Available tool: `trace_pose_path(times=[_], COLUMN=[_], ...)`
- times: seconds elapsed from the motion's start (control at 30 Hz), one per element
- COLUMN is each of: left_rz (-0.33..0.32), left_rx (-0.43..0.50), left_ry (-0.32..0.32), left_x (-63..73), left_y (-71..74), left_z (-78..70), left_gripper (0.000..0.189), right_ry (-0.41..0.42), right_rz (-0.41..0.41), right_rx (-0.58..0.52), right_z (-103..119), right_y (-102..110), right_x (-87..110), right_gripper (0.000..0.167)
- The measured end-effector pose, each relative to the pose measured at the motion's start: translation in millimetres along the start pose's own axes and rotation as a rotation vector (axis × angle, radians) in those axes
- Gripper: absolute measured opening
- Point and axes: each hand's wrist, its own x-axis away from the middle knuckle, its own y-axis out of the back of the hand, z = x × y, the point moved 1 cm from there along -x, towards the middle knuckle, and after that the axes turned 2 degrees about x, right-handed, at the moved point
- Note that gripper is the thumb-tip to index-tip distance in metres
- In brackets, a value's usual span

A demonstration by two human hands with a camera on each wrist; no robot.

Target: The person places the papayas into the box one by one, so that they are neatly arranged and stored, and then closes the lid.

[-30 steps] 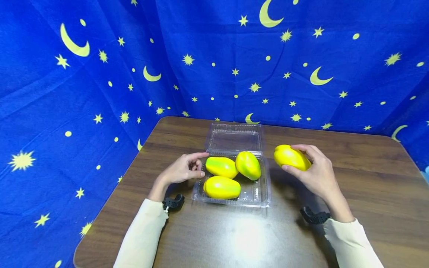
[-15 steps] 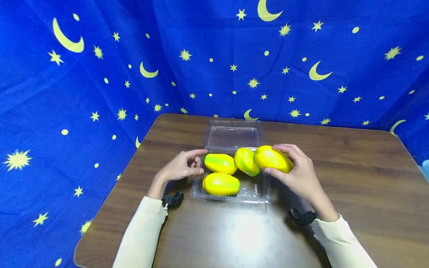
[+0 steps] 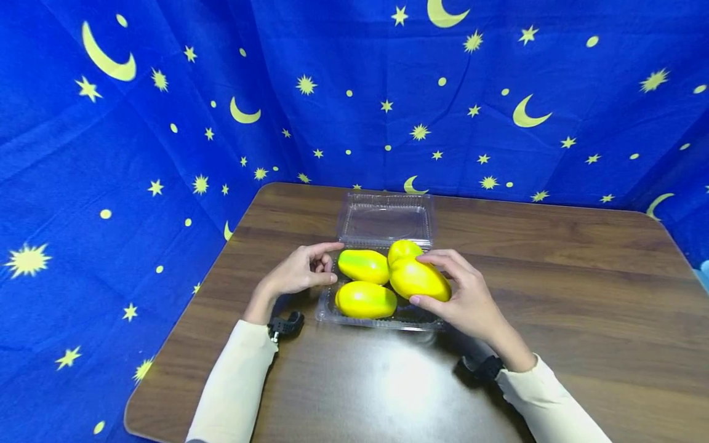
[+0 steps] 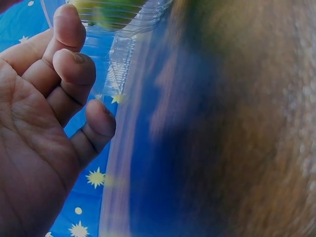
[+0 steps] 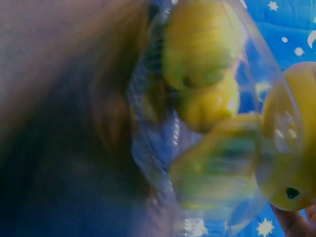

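My right hand (image 3: 465, 298) grips a yellow papaya (image 3: 419, 280) over the right part of a clear plastic clamshell box (image 3: 354, 321). In the right wrist view, the held papaya (image 5: 291, 138) shows a dark stem spot above the fingertips. Behind it in the head view is a second papaya (image 3: 404, 249), partly hidden. Two more yellow-green papayas, a rear one (image 3: 362, 266) and a front one (image 3: 365, 299), lie side by side in the left part. At the box's left rim, my left hand (image 3: 296, 271) has index finger and thumb extended, fingertips right at the edge; its other fingers bend inward.
The box's clear lid (image 3: 386, 221) lies folded back, away from me. Everything rests on a brown wood-grain table (image 3: 581, 295). A blue cloth (image 3: 332, 61) with yellow moons and stars hangs behind and to the left. Each wrist carries a black strap mount (image 3: 287, 326).
My right hand has carried its papaya leftward from beside the box to over its right part, now overlapping the rear right papaya. The left hand stays at the left rim.
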Motion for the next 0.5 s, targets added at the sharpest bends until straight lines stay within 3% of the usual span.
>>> trace_pose_path(times=[0.2,0.5], left_rz=[-0.002,-0.003], left_rx=[-0.012,0.003], left_ry=[-0.014,-0.006], left_x=[-2.1,1.7], left_y=[0.8,-0.8], left_z=[-1.9,-1.1], left_gripper=[0.064,0.066], right_ry=[0.048,0.051], right_rz=[0.019,0.048], right_rx=[0.013,0.046], right_z=[-1,-1], right_y=[-8,-14], right_x=[0.8,3.1], right_gripper=[0.064,0.063])
